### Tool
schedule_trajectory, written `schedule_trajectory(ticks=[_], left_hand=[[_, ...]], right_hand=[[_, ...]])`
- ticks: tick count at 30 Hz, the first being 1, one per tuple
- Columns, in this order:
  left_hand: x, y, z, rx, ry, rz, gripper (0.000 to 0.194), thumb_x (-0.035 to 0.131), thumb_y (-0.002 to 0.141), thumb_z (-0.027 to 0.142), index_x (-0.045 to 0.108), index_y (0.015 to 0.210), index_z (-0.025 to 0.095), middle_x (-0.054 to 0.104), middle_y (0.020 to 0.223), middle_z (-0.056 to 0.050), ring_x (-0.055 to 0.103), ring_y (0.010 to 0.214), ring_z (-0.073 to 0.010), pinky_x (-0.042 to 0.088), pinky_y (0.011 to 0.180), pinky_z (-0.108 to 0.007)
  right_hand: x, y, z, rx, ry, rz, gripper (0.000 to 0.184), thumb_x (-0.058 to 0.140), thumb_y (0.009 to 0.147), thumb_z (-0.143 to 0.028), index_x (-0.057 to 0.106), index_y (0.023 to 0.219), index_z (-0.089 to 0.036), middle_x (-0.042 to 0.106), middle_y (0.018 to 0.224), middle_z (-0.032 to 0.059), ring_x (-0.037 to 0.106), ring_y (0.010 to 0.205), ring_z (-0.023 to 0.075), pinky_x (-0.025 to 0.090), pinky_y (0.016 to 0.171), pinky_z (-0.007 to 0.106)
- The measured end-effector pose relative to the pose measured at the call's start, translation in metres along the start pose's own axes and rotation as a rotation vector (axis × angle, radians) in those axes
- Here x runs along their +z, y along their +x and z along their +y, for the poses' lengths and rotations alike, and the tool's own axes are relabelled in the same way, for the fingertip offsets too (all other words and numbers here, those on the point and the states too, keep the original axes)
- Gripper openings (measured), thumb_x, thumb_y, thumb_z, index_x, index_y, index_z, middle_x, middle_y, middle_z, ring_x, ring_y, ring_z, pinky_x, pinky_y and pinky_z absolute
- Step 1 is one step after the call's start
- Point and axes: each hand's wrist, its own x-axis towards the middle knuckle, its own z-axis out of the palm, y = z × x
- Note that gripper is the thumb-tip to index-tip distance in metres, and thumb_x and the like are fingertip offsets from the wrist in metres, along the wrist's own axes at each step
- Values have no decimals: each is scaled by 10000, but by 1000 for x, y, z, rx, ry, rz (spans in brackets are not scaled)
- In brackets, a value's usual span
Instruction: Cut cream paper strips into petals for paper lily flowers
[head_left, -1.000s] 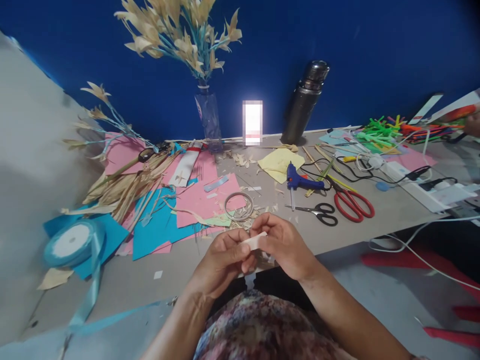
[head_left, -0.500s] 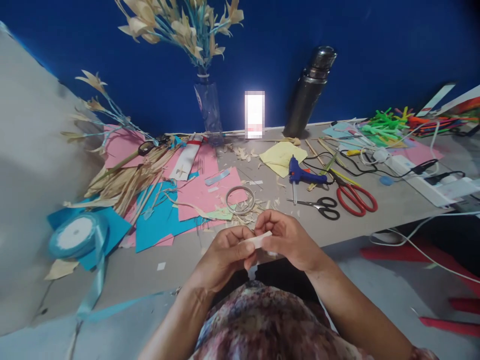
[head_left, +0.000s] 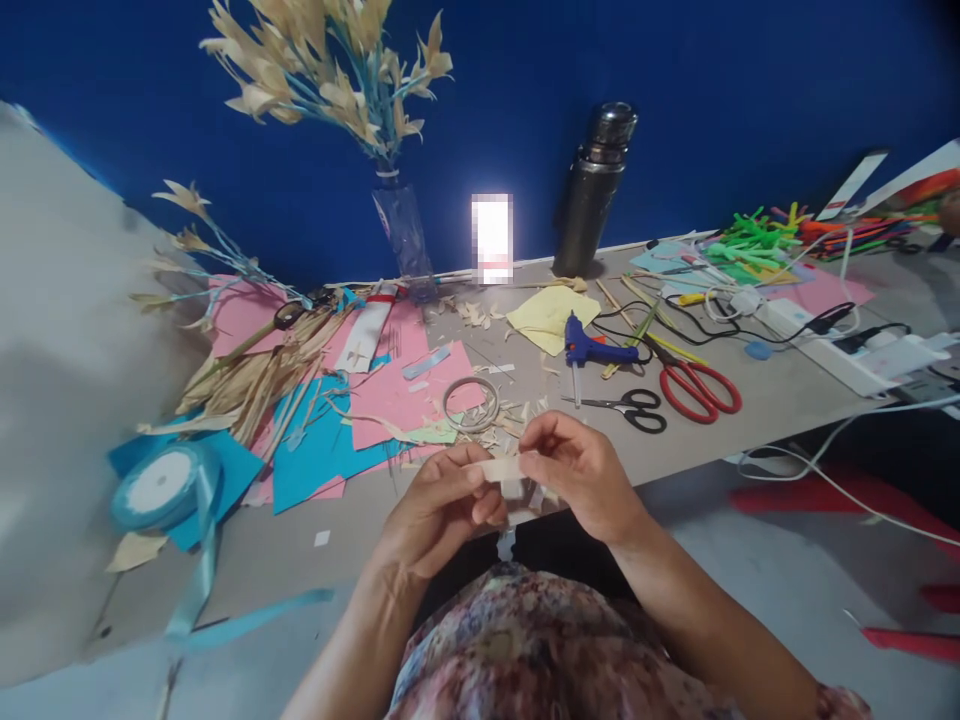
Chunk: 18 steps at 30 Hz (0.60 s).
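Note:
A short pale strip [head_left: 499, 469], paper or dried husk, is stretched level between my two hands over the table's front edge. My left hand [head_left: 442, 505] pinches its left end between thumb and forefinger. At the other end my right hand [head_left: 581, 475] grips it the same way, with the fingers curled. Just beyond the hands lie a roll of tape [head_left: 448, 405] and scattered husk scraps [head_left: 517, 412]. Black-handled scissors [head_left: 641, 410] rest to the right, beside larger red-handled scissors [head_left: 697, 390] and a blue glue gun [head_left: 596, 347].
At left, a roll of teal ribbon [head_left: 161, 480] trails off the table edge. Dried husks [head_left: 262, 370] lie over pink and blue paper [head_left: 315, 430]. A bottle of husk flowers [head_left: 401, 230] and a dark flask [head_left: 596, 195] stand behind. Cords run to a power strip [head_left: 825, 345].
My hands have drawn slightly apart, and the strip now lies level with more of it showing between them. The view has shifted a little.

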Motion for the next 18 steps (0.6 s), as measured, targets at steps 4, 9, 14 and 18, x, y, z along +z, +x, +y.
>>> schedule_trajectory(ticks=[4, 9, 14, 18], left_hand=[[6, 4, -6, 59, -113, 159, 154, 732, 784, 182, 601, 717, 137, 576, 616, 5, 526, 541, -95, 454, 577, -242], [5, 7, 3, 15, -173, 309, 133, 707, 747, 142, 579, 716, 147, 657, 670, -66, 654, 683, -181, 500, 585, -249], [0, 11, 13, -83, -283, 312, 96, 651, 726, 99, 569, 714, 148, 608, 581, -25, 569, 499, -128, 455, 488, -229], [2, 17, 10, -109, -358, 268, 72, 607, 744, 88, 569, 706, 136, 561, 560, -3, 491, 439, -88, 396, 443, -202]], right_hand=[[-1, -2, 0, -16, -61, 74, 195, 740, 806, -336, 632, 867, -185, 584, 706, -26, 523, 608, 104, 429, 565, 215], [-63, -5, -9, -214, -728, 265, 177, 607, 892, -353, 654, 930, -186, 686, 847, 59, 636, 742, 201, 511, 683, 323], [-143, -8, -7, -341, -1583, 227, 301, 488, 807, -97, 642, 1065, -123, 668, 1064, 163, 604, 1031, 333, 480, 905, 478], [-159, -11, -6, -287, -1781, 103, 333, 484, 818, -99, 621, 1121, -128, 678, 1045, 153, 615, 1005, 325, 496, 848, 441]])
